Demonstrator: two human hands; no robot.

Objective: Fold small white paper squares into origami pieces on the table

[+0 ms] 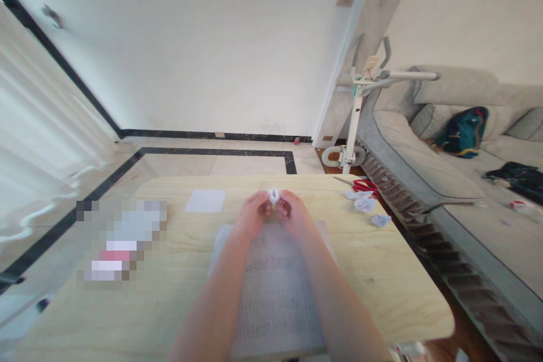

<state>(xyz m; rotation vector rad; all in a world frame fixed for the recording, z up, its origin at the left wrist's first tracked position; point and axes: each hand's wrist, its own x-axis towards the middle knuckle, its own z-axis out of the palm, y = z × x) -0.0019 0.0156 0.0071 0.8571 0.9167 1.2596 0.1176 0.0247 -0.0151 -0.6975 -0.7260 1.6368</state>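
Note:
Between my two hands is a small piece of folded white paper (274, 196), with a narrow opening facing me. My left hand (255, 210) pinches its left side, and my right hand (292, 209) pinches its right side. Both hands are held above the far end of a printed sheet (278, 294) that lies on the wooden table. To the left rests a flat blank white sheet of paper (206, 201). Several folded white paper pieces (363, 203) lie at the right edge, by red-handled scissors (365, 187).
The light wooden table (182, 283) has rounded corners. A blurred-out item (131, 232) sits at its left. Beyond the right edge are a grey sofa (449, 192) with a teal bag (464, 131) and a white exercise frame (354, 119). A can (297, 141) stands by the wall.

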